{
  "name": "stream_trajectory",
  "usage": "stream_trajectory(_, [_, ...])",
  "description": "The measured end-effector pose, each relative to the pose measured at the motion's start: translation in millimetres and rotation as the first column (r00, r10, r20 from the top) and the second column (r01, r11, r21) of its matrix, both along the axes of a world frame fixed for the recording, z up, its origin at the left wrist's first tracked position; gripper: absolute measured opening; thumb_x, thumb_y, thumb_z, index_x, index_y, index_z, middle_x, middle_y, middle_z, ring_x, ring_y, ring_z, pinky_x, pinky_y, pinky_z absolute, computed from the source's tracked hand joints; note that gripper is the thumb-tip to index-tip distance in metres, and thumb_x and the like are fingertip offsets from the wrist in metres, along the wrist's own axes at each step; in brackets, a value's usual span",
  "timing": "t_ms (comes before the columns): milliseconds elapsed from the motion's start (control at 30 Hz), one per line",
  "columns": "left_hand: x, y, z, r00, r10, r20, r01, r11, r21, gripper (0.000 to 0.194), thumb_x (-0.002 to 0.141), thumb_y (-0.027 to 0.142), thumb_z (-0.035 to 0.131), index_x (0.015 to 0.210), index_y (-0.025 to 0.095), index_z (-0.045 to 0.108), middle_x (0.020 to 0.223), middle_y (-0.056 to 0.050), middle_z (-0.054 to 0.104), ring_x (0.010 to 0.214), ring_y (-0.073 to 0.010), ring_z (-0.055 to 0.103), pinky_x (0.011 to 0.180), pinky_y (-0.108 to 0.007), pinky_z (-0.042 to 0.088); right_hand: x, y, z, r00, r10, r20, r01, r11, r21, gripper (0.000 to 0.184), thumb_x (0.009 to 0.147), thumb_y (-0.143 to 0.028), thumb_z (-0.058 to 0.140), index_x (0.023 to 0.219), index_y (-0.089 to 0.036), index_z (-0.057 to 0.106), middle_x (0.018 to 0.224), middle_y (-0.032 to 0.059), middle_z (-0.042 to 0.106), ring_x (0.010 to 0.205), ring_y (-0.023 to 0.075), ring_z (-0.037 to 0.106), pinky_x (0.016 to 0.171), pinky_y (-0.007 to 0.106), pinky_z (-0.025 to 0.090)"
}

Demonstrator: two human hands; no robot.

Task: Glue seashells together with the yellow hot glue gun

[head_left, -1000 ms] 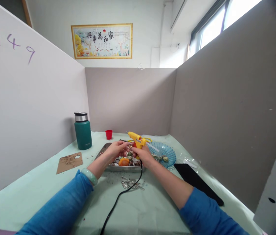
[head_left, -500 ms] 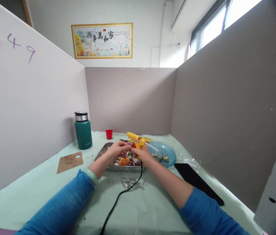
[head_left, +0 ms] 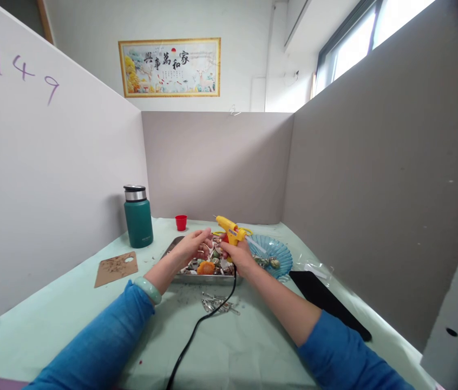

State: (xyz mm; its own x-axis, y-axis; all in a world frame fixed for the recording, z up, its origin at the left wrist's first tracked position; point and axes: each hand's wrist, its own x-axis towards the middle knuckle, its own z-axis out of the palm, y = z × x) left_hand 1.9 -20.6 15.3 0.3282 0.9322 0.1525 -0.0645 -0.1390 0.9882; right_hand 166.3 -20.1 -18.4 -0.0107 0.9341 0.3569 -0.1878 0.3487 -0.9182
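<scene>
My right hand [head_left: 237, 258] grips the handle of a yellow glue gun [head_left: 229, 229], its nozzle pointing up and to the left, its black cord [head_left: 196, 329] trailing toward me. My left hand [head_left: 191, 245] hovers just left of the nozzle, fingers curled in a pinch on a small piece that I cannot make out. Both hands are above a metal tray [head_left: 196, 277] filled with several small shells and an orange piece [head_left: 205, 267].
A green flask [head_left: 137, 216] stands at the left wall, a red cup [head_left: 181, 222] behind the tray. A blue glass dish [head_left: 276, 254] holds shells at right. A brown card [head_left: 115, 269], a black flat object [head_left: 328, 303] and clear scraps [head_left: 217, 304] lie on the mint cover.
The glue gun has lifted and tilted slightly away from my left hand, which drew a little to the left; a small gap has opened between them.
</scene>
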Motion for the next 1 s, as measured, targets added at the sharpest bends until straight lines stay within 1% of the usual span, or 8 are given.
stream_trajectory(100, [-5,4,0.5,1.000,0.023,-0.001,-0.023,1.000,-0.017,0.041,0.074,0.050,0.071,0.087,0.014,0.058,0.071,-0.001,0.061,0.049,-0.0071,0.052,0.050,-0.023,0.047,0,-5,4.6,0.992,-0.017,-0.128,0.017,1.000,-0.002,0.029,0.060,-0.024,0.069,0.086,-0.017,0.057,0.049,-0.0074,0.050,0.040,0.0065,0.044,0.043,0.019,0.038])
stream_trajectory(167, [-6,5,-1.0,1.000,-0.021,-0.021,0.020,0.998,-0.067,0.034,0.072,0.039,0.076,0.083,0.012,0.059,0.075,-0.003,0.064,0.050,-0.0069,0.054,0.053,-0.023,0.049,0,-7,6.4,0.987,-0.002,-0.163,0.002,1.000,0.001,0.031,0.060,-0.023,0.070,0.087,-0.017,0.057,0.050,-0.0075,0.051,0.041,0.0068,0.044,0.044,0.020,0.039])
stream_trajectory(233, [-5,3,-2.4,0.995,-0.094,0.016,0.095,0.986,-0.139,0.028,0.071,0.028,0.078,0.084,0.012,0.060,0.080,-0.007,0.067,0.052,-0.0078,0.057,0.055,-0.024,0.051,0,-8,7.1,0.984,0.020,-0.175,-0.018,1.000,0.011,0.031,0.059,-0.024,0.070,0.087,-0.017,0.056,0.049,-0.0075,0.051,0.041,0.0070,0.044,0.044,0.020,0.039])
stream_trajectory(300, [-1,0,-2.6,0.987,-0.134,0.090,0.149,0.970,-0.190,0.023,0.071,0.020,0.077,0.085,0.011,0.061,0.081,-0.008,0.068,0.054,-0.0083,0.058,0.057,-0.024,0.052,0,-8,6.8,0.985,0.040,-0.169,-0.037,0.999,0.021,0.030,0.060,-0.023,0.070,0.086,-0.017,0.057,0.049,-0.0076,0.051,0.041,0.0068,0.044,0.044,0.020,0.039])
stream_trajectory(500, [6,-6,-2.1,0.964,-0.133,0.228,0.191,0.949,-0.253,0.015,0.071,0.005,0.073,0.080,0.010,0.062,0.070,-0.005,0.066,0.051,-0.0062,0.057,0.054,-0.018,0.050,0,-5,3.5,0.983,0.086,-0.164,-0.079,0.996,0.048,0.029,0.061,-0.024,0.073,0.086,-0.017,0.059,0.057,-0.0049,0.057,0.043,0.0062,0.046,0.044,0.019,0.039])
stream_trajectory(600, [6,-2,-4.9,0.959,-0.102,0.264,0.172,0.951,-0.257,0.018,0.071,0.003,0.072,0.083,0.011,0.063,0.068,-0.003,0.066,0.051,-0.0067,0.058,0.054,-0.018,0.051,-1,-3,2.8,0.981,0.087,-0.173,-0.081,0.996,0.041,0.030,0.061,-0.026,0.074,0.086,-0.017,0.059,0.059,-0.0042,0.058,0.044,0.0066,0.048,0.044,0.019,0.040])
stream_trajectory(733, [6,1,-7.4,0.951,-0.019,0.309,0.094,0.968,-0.231,0.021,0.068,0.004,0.074,0.083,0.012,0.062,0.062,0.000,0.062,0.051,-0.0081,0.058,0.055,-0.020,0.052,-1,-3,3.5,0.980,0.064,-0.190,-0.060,0.998,0.027,0.035,0.060,-0.029,0.078,0.087,-0.018,0.058,0.060,-0.0044,0.058,0.043,0.0066,0.048,0.043,0.019,0.041])
stream_trajectory(1000, [12,-5,-6.7,0.980,0.044,0.192,-0.040,0.999,-0.026,0.030,0.065,0.019,0.081,0.085,0.011,0.060,0.068,-0.002,0.065,0.052,-0.0079,0.058,0.055,-0.021,0.051,-2,-8,6.4,0.975,0.065,-0.210,-0.064,0.998,0.009,0.037,0.059,-0.029,0.078,0.087,-0.018,0.057,0.059,-0.0055,0.057,0.045,0.0070,0.049,0.044,0.019,0.041])
